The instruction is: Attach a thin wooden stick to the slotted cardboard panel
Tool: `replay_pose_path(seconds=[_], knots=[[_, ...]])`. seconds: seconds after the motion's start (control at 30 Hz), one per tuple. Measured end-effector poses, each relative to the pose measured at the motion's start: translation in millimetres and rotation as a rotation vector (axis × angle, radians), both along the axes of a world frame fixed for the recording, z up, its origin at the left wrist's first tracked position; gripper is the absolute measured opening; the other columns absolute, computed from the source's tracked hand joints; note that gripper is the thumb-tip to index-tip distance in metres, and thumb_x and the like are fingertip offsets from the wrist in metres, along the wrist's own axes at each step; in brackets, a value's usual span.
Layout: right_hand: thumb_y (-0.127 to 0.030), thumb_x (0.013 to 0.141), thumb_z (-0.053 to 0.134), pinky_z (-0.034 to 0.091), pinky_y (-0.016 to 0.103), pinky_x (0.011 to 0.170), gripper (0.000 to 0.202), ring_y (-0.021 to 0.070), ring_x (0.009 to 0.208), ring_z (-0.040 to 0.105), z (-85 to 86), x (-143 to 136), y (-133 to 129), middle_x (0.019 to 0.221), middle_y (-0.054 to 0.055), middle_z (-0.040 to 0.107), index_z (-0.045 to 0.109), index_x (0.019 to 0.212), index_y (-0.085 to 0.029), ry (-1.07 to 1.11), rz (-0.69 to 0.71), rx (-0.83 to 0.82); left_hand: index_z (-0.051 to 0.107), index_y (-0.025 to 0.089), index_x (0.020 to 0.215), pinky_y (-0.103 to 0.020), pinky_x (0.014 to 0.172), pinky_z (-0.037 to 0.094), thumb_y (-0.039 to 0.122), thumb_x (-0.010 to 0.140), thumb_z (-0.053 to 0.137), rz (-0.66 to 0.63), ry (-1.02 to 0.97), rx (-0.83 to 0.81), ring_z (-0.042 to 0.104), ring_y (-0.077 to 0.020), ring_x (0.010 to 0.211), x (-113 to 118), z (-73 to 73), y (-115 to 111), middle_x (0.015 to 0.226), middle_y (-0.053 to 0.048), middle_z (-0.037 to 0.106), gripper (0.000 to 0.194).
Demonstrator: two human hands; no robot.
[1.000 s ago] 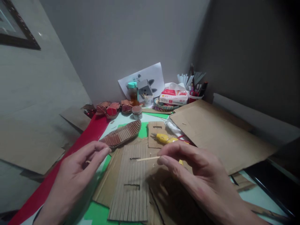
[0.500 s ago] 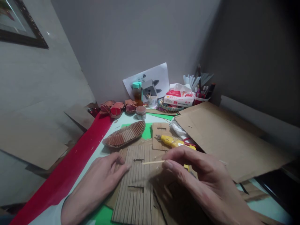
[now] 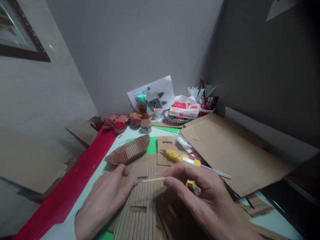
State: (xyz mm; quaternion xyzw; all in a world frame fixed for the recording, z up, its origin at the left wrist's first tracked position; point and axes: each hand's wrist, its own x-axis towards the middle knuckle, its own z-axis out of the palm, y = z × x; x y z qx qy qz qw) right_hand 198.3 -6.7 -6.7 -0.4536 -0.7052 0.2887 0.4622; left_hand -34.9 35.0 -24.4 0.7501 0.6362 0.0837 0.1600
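Note:
My right hand (image 3: 200, 196) pinches a thin wooden stick (image 3: 153, 179) between thumb and fingertips, its free end pointing left over a ribbed corrugated cardboard panel (image 3: 140, 206) with two small slots. My left hand (image 3: 105, 200) lies flat on the left edge of that panel, fingers spread, holding nothing. A cardboard boat hull (image 3: 127, 150) sits just beyond the panel.
A yellow glue gun (image 3: 181, 157) lies behind my right hand. A large cardboard sheet (image 3: 232, 150) covers the right side. A red paper strip (image 3: 75, 180) runs along the left. Jars, a tissue pack (image 3: 185, 110) and a pen cup (image 3: 206, 106) crowd the back wall.
My left hand came down from mid-air and now rests flat on the panel's left edge. My right hand kept the stick and shifted slightly left and lower.

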Motion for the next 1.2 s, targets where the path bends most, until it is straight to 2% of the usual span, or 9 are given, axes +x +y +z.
replay_pose_path(seconds=[0.17,0.33,0.53,0.73,1.0,1.2], knots=[[-0.023,0.098,0.056,0.045,0.023,0.063,0.018,0.0124,0.067,0.061,2.5,1,0,0.075,-0.004,0.064,0.066,0.083,-0.022,-0.016,-0.001,-0.016,0.052,0.022,0.097,-0.041,0.075,0.039,0.046,0.094,0.045,-0.016,-0.027,0.005,0.062,-0.0334,0.088,1,-1.4,6,0.089,-0.008,0.066,0.026],[-0.021,0.097,0.058,0.045,0.023,0.063,0.017,0.0123,0.067,0.062,2.8,0,-1,0.075,-0.005,0.065,0.066,0.083,-0.023,-0.017,-0.020,0.039,0.052,0.023,0.092,-0.035,0.062,0.033,0.043,0.094,0.046,-0.032,-0.046,0.009,0.058,-0.0267,0.074,3,-0.7,13,0.072,0.001,0.057,0.021],[-0.020,0.097,0.059,0.046,0.022,0.064,0.015,0.0113,0.067,0.062,1.5,2,-2,0.074,-0.005,0.065,0.067,0.084,-0.022,-0.025,-0.014,0.074,0.055,0.022,0.082,-0.034,0.063,0.037,0.036,0.094,0.054,-0.024,-0.059,0.020,0.055,-0.0190,0.065,6,0.1,17,0.066,0.005,0.054,0.019],[-0.015,0.096,0.057,0.046,0.023,0.063,0.012,0.0124,0.068,0.062,0.9,3,-2,0.075,-0.004,0.063,0.065,0.089,-0.022,-0.063,-0.016,0.189,0.058,0.020,0.077,-0.033,0.064,0.042,0.033,0.092,0.060,-0.002,-0.066,0.015,0.058,-0.0183,0.068,3,1.3,15,0.070,0.003,0.060,0.019],[-0.012,0.097,0.056,0.045,0.024,0.063,0.013,0.0130,0.068,0.059,-4.2,3,-2,0.075,-0.004,0.060,0.064,0.091,-0.021,-0.064,0.023,0.250,0.058,0.021,0.073,-0.033,0.063,0.039,0.033,0.092,0.060,0.025,-0.134,0.023,0.054,-0.0181,0.064,6,5.6,12,0.065,0.005,0.053,0.023],[-0.012,0.097,0.055,0.044,0.024,0.062,0.013,0.0128,0.068,0.057,-4.9,4,-3,0.074,-0.003,0.058,0.062,0.090,-0.020,-0.060,0.036,0.276,0.057,0.022,0.070,-0.032,0.060,0.034,0.040,0.089,0.062,0.057,-0.313,-0.029,0.049,-0.0171,0.060,-1,-3.7,18,0.060,0.007,0.046,0.027]])
